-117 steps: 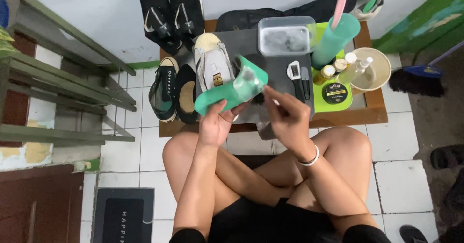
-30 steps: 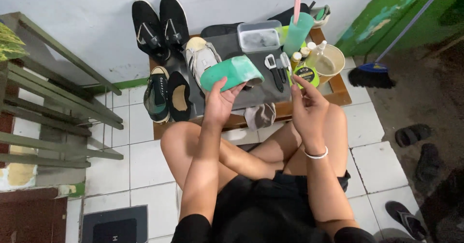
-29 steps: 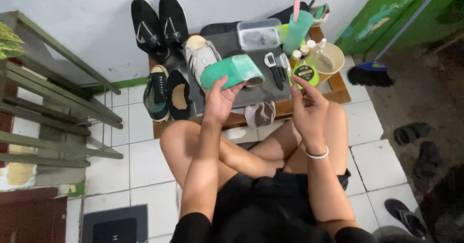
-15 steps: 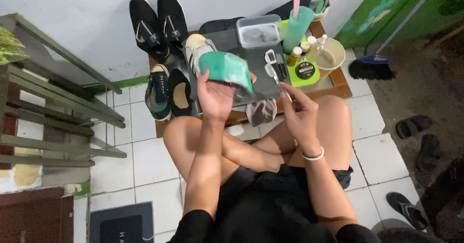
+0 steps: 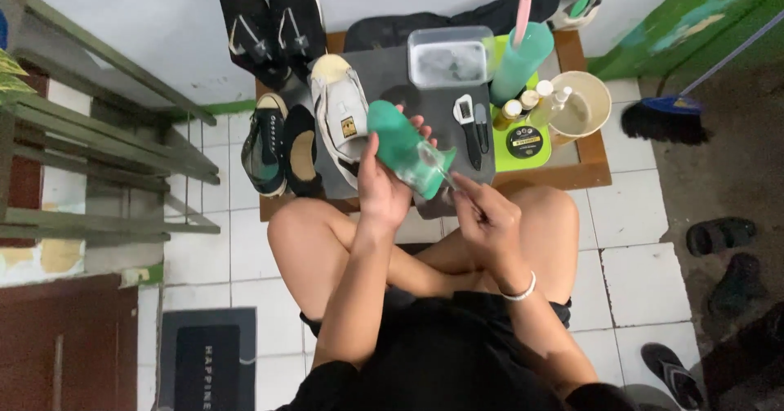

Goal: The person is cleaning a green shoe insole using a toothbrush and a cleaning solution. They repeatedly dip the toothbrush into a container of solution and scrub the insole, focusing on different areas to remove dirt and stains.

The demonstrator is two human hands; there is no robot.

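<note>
The green shoe (image 5: 406, 148) is now turned sole-up in the closed left hand (image 5: 382, 189); beside that grip, the right hand (image 5: 488, 219) pinches a thin tool against its heel.

clear box (image 5: 448, 55) behind the brushes (image 5: 473, 125), bowl (image 5: 581, 104) right, shoes (image 5: 282, 145) left.

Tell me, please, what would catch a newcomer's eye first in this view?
Probably the green shoe at centre, held in the left hand while the right hand works at its lower end. Behind it, a low table carries a white sneaker, a clear tub and a tall green cup.
</note>
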